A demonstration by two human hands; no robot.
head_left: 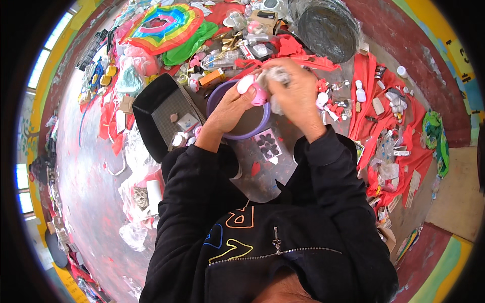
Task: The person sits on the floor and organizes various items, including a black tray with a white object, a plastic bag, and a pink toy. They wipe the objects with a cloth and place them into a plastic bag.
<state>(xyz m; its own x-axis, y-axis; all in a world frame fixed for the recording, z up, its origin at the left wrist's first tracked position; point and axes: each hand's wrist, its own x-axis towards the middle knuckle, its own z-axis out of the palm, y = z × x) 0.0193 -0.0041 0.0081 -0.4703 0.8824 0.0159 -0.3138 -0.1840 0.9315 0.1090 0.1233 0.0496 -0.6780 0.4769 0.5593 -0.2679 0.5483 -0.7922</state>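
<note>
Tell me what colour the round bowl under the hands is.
The bowl is purple, seen best in the head view.

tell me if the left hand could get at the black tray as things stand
Probably not right away: the left hand is busy gripping a pink and white object over the purple bowl. The black tray lies close, nothing between.

You wear a black zip-up hooded top (273, 237) with long sleeves. Your left sleeve (189, 187) is pushed up a little, ending just below the wrist in a soft, wrinkled cuff; your right sleeve (328, 166) reaches the wrist with a ribbed cuff. A silver metal zipper (276, 241) runs across the chest, its small pull tab hanging free. Beside it, large outlined letters are printed on the fabric in orange, blue and yellow. Your left hand (233, 103) and right hand (295, 93) are bare, with no gloves, rings or watch showing.
</note>
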